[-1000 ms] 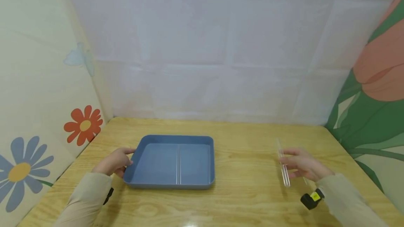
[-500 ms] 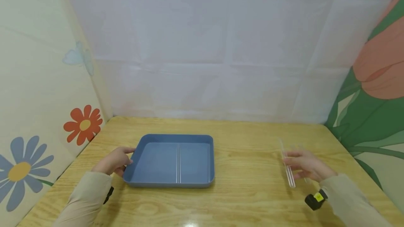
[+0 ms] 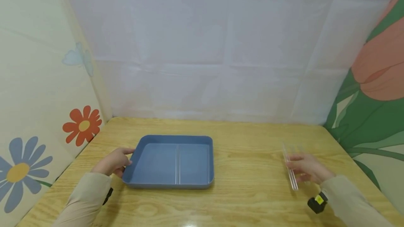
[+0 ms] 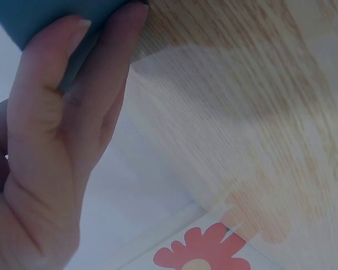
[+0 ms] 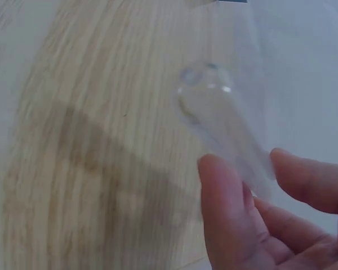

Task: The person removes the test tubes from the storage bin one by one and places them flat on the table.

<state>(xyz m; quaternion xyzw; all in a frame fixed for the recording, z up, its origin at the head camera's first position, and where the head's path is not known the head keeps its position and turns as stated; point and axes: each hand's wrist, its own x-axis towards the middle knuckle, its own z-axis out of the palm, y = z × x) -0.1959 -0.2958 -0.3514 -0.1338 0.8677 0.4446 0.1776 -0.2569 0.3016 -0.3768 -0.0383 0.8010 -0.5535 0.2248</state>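
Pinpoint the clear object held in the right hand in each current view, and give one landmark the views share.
Head: clear object lower right, in the right hand.
Left wrist: not in the picture.
Right wrist: clear object just right of centre, its lower end in the hand.
Shared landmark: wood-grain tabletop, in all three.

Blue tray (image 3: 159,164), yellow wood-grain table (image 3: 246,146)
Left of the tray, a red flower (image 3: 75,127) and a blue flower (image 3: 15,153) have yellow centres; behind it, a whitish backdrop (image 3: 183,62); right of it, a transparent object (image 3: 293,178).
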